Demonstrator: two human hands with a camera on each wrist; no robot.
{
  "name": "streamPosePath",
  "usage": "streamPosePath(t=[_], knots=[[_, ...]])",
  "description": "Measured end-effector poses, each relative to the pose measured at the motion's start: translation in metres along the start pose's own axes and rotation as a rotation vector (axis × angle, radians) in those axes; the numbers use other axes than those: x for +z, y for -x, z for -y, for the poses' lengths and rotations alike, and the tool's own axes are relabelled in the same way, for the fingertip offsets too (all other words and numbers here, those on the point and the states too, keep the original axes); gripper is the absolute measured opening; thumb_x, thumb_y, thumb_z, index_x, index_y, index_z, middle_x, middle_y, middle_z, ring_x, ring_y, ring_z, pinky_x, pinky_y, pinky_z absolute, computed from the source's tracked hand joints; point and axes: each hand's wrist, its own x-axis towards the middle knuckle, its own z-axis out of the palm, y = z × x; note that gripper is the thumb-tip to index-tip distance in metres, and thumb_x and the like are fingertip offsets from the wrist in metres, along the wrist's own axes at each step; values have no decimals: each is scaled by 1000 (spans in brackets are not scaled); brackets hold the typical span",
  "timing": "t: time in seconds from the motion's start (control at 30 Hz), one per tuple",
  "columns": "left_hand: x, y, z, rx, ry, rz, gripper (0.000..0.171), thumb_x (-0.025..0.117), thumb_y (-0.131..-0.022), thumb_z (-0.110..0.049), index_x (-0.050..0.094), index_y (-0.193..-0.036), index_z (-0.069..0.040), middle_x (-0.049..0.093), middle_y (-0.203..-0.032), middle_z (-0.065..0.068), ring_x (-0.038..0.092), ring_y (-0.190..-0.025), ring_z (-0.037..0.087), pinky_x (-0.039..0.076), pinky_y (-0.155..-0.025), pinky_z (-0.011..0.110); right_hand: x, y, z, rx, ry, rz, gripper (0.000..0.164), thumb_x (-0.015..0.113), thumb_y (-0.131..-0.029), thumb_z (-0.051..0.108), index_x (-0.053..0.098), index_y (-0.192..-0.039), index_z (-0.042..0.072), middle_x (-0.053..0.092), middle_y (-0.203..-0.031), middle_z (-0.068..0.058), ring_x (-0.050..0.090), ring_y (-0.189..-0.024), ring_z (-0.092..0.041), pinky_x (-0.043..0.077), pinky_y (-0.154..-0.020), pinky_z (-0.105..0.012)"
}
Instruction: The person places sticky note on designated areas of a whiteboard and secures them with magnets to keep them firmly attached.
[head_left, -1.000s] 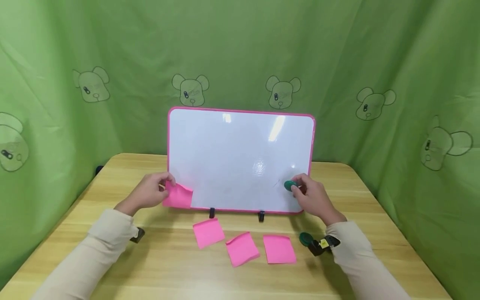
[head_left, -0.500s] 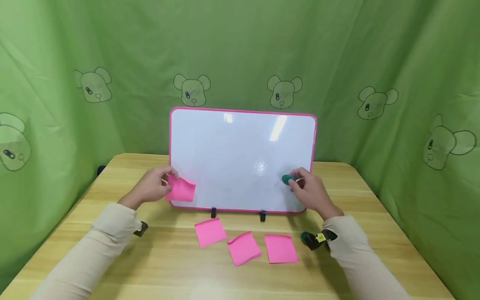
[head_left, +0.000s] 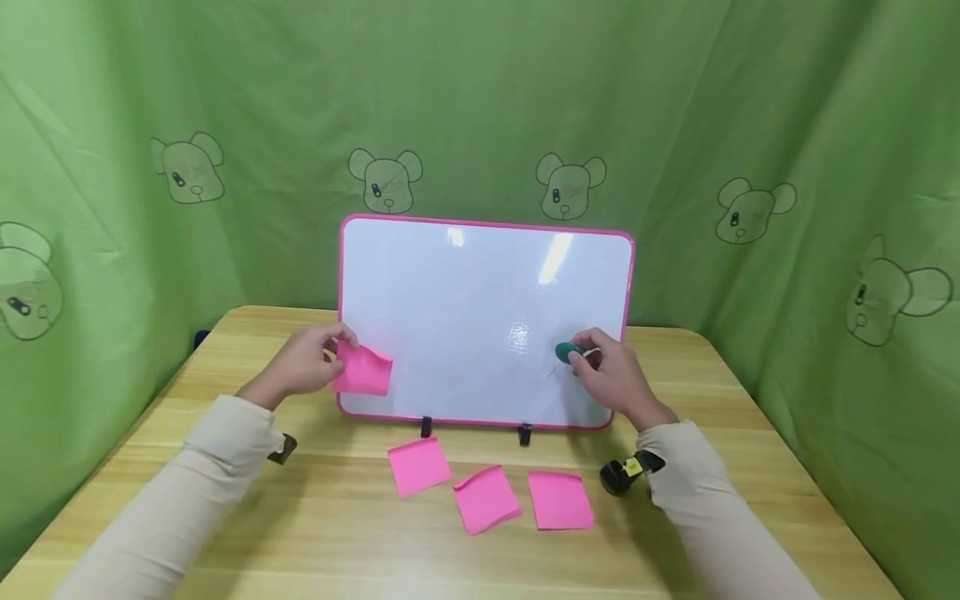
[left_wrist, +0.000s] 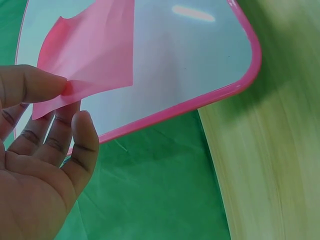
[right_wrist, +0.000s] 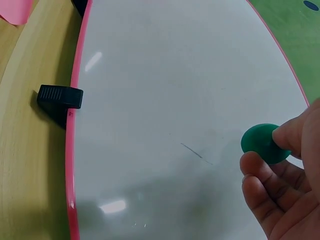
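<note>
note (head_left: 365,373), pink and square, pinched at its upper left corner by the left hand (head_left: 303,362), at about eight o'clock on the board (head_left: 450,292). what looks like the thumb presses the front, with fingertips behind; gripping only the corner seems meant to leave most of the paper uncovered. the sheet bends slightly, as thin paper would, and whether it touches the board cannot be told.

across from it, the right hand (head_left: 617,375) holds a green disc (head_left: 566,353) at about four o'clock, thumb on one side and fingertips on the other. that narrow grip probably keeps the palm away from the white surface. contact between disc and board is also unclear. a thin dark line marks the surface near the disc.

the board, white with a pink rim, is propped upright, likely so both hands can get at its front. two black feet grip its lower edge, the left foot (head_left: 426,427) at seven o'clock and the right foot (head_left: 525,434) between five and six.

below, three more pink squares lie apart on the wooden table (head_left: 450,571), presumably for easy picking: one (head_left: 418,467) at seven, one (head_left: 487,500) at six, one (head_left: 560,502) nearer five. a green curtain (head_left: 480,75) hangs behind, at twelve.
</note>
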Motion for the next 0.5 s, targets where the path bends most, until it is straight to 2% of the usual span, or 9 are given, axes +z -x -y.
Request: streamPosePath(t=[0.5], knots=[[-3,-12,-7,-8,-17,-19,30,58,-75,9,64,-101,-2,61,-89,12,57,-81,27,50,-57,31,6,-10,10,5,2,-21,12,58,-95,10,58,-105,4,63,-96,-13,58,-77,-25,49,-67,-34]])
